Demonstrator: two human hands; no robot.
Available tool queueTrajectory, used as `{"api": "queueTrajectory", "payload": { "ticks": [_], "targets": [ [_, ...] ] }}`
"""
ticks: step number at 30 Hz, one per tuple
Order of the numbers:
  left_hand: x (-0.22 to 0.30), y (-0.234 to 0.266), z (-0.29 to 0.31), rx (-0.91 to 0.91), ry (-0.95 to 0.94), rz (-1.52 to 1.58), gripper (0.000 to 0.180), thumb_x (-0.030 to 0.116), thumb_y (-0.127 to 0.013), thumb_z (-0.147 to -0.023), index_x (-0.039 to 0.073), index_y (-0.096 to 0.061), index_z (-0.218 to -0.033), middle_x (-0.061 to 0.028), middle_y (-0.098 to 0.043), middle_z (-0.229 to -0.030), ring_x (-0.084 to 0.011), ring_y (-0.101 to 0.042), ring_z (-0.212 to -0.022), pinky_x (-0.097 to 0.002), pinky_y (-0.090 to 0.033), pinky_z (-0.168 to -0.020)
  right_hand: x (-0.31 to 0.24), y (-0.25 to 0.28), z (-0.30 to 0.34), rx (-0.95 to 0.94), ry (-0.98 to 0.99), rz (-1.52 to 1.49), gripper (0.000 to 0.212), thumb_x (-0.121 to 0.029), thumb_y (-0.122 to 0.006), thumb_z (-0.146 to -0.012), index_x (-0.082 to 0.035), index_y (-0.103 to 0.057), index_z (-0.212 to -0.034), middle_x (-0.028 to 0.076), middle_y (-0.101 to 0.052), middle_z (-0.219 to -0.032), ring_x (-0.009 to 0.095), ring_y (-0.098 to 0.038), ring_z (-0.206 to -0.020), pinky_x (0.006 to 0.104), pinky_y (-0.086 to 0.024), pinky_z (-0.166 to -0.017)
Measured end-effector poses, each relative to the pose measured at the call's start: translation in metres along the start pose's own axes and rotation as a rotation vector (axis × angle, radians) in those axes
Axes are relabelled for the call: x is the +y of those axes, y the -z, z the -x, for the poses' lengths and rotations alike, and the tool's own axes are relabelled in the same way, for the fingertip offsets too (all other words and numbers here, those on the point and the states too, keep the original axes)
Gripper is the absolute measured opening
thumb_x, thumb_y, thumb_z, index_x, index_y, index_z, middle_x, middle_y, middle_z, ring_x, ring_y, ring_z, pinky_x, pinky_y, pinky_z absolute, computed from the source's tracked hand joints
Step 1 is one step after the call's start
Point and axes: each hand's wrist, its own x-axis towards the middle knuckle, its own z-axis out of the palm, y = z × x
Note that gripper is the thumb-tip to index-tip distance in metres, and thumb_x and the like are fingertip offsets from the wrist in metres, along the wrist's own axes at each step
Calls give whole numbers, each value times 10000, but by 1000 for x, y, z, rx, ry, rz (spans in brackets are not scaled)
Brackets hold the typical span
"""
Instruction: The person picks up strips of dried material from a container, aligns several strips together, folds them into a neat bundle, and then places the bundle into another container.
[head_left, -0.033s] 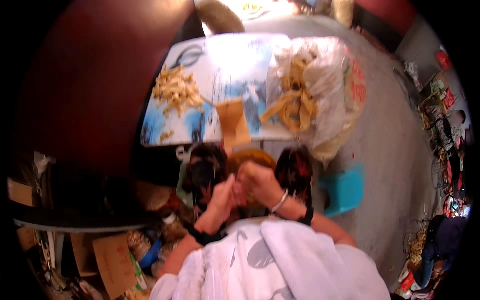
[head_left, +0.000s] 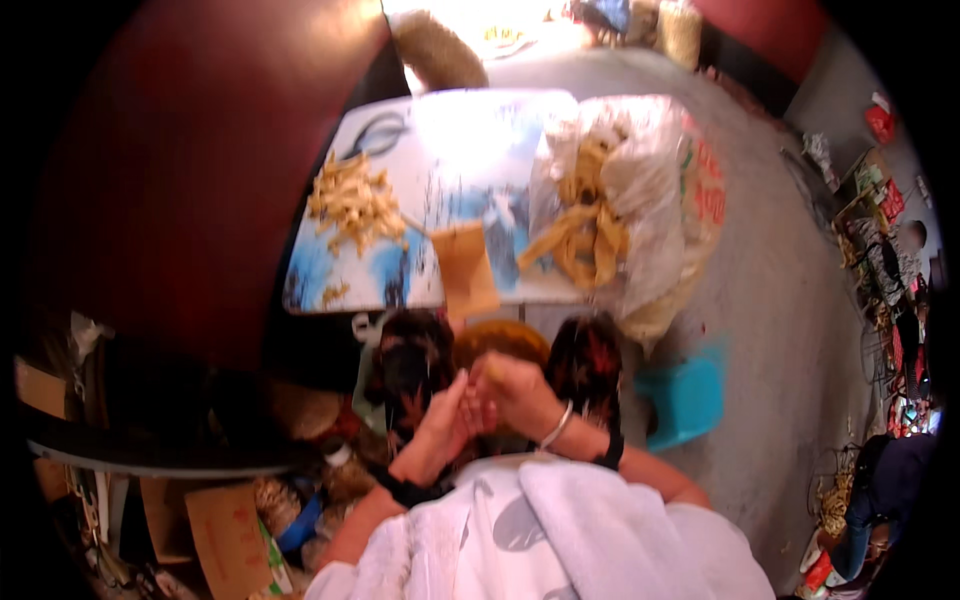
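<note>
Both my hands meet in front of my lap, between my knees. My left hand [head_left: 447,418] has its fingers bent and lying against the right one. Closed beside it, my right hand [head_left: 520,392] shows a small yellow spot near the thumb. Anything between the fingers is hidden or too small to name. Just beyond the hands, an amber round bowl or stool top [head_left: 510,338] is partly covered by them. On the low table [head_left: 440,145] lie a heap of short pale-yellow strips [head_left: 355,205], dark-handled scissors [head_left: 375,133] and a flat orange-brown piece [head_left: 466,270] overhanging the near edge.
A plastic bag [head_left: 655,200] with long tan strips [head_left: 590,245] covers the table's right side and hangs over. A teal plastic stool or bin [head_left: 685,400] stands on the floor to the right. Cardboard boxes [head_left: 230,530] and clutter lie lower left; a dark red panel [head_left: 200,180] rises left.
The table and my hands sit slightly lower in the picture, as the view has tilted. My hands stay together in much the same pose.
</note>
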Motion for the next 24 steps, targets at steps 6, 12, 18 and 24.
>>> {"api": "queueTrajectory", "payload": {
  "ticks": [6, 12, 18, 24],
  "targets": [
    [12, 8, -16, -323, 127, 41, 239, 185, -530, -973, 3, -623, -1096, -95, -672, -958, -196, -664, -793, -318, -550, -694, -4, -2, 18, -113, 112, 138, 176, -142, -682, -865, -25, -579, -946, 173, -601, -758, 346, -636, -701, 361, -500, -611],
    [7, -5, -9, 79, -160, -555, 130, 48, -582, -928, 44, -663, -1029, -18, -615, -824, -162, -612, -686, -288, -503, -589, 8, -5, 22, 80, 178, 271, 122, -132, -645, -890, -24, -601, -923, 171, -639, -811, 345, -642, -682, 345, -520, -618],
    [23, -48, 20, 73, -1240, -1788, 266, 4, -636, -767, 96, -678, -1012, -93, -536, -851, -282, -611, -755, -346, -526, -638, 47, -11, 26, 196, -373, -318, 257, -264, -496, -1013, -33, -606, -988, 79, -665, -886, 190, -656, -629, 276, -546, -566],
    [15, -50, 17, 131, -1327, -1618, 264, -18, -619, -795, 45, -670, -1046, -126, -587, -894, -316, -639, -768, -378, -549, -651, 49, -11, 18, -34, -831, -822, 209, -305, -441, -1038, -126, -546, -1063, 6, -594, -795, 87, -570, -537, 175, -378, -408]
  ]
}}
